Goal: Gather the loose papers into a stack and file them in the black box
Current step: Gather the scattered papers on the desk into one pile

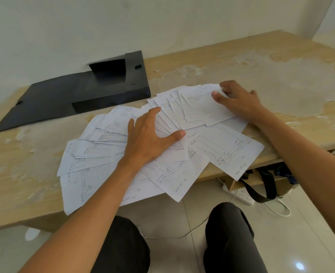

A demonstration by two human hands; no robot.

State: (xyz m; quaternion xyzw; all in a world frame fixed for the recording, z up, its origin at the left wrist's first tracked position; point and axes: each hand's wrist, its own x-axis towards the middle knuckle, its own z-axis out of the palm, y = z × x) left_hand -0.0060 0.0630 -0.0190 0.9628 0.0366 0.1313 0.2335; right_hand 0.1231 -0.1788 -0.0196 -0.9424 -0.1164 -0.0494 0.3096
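Several loose white papers (221,144) with printed tables lie fanned across the worn wooden table (280,71), some overhanging its front edge. My left hand (150,138) lies flat on the middle of the spread, fingers straight and spread. My right hand (235,99) rests on the far right papers, its thumb on top of a sheet and its fingers at that sheet's far edge. The black box (111,87) sits open at the back left, its flat lid (34,107) folded out to the left.
A white wall runs behind the table. Under the table's right side are a white power strip (241,194) with cables and a black strap (261,190) on the tiled floor. My knees in dark trousers show below the table edge.
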